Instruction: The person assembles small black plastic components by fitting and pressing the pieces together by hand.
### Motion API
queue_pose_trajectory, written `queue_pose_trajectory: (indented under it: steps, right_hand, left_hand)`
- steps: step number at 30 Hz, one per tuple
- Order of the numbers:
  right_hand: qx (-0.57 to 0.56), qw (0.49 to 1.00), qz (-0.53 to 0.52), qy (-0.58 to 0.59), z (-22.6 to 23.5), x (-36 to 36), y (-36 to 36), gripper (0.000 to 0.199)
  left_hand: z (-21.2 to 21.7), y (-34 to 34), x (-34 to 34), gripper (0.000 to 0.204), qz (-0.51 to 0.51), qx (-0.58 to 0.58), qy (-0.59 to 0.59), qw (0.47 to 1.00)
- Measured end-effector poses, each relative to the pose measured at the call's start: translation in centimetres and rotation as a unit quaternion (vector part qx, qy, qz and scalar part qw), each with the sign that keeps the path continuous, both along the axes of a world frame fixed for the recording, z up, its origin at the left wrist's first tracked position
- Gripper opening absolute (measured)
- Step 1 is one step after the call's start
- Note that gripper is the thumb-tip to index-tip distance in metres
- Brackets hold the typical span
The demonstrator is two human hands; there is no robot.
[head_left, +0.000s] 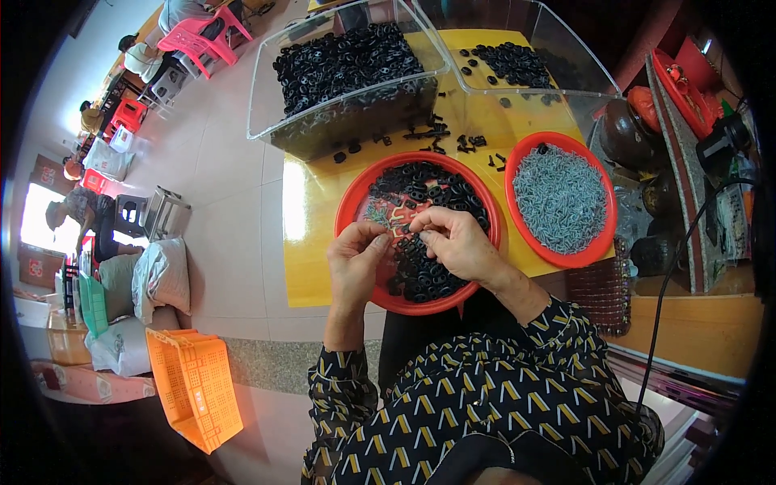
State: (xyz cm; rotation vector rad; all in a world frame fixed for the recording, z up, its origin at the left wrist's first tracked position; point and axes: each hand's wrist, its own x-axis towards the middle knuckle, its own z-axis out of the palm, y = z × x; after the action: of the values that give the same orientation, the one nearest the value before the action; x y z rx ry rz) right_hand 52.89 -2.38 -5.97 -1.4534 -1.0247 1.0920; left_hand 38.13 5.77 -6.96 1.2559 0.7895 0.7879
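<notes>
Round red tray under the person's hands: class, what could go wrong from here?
The round red tray appears to reach past the edge of the yellow table, so a knock might tip it. The oval red tray, heaped with screws, sits near the table's corner; a bump from the right hand could spill some.

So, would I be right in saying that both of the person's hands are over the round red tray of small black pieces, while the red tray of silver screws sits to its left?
Not quite: the red tray of silver screws sits to the right of the round red tray of small black pieces, as the head view shows.
</notes>
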Motion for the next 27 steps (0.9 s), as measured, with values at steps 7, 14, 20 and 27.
queue_pose_trajectory:
  steps: [7,14,20,27]
  right_hand:
    - [-0.004,0.997,-0.037,0.075,0.7,-0.3,-0.2,0.012]
    - [-0.027,0.989,-0.056,0.131,1.1,-0.2,-0.8,0.010]
    - [-0.003,0.995,-0.032,0.099,1.1,-0.6,-0.9,0.012]
    - [0.026,0.978,-0.013,0.205,1.9,-1.0,-1.7,0.011]
  left_hand:
    - [-1.7,0.7,0.1,0.005,0.053,0.147,0.044,0.987]
    - [-0.8,0.2,0.0,0.008,0.022,-0.027,-0.081,0.996]
    - [0.5,-1.3,-0.1,0.009,-0.012,-0.120,-0.190,0.974]
    - [1.0,-3.2,-0.4,0.011,-0.051,-0.137,-0.223,0.964]
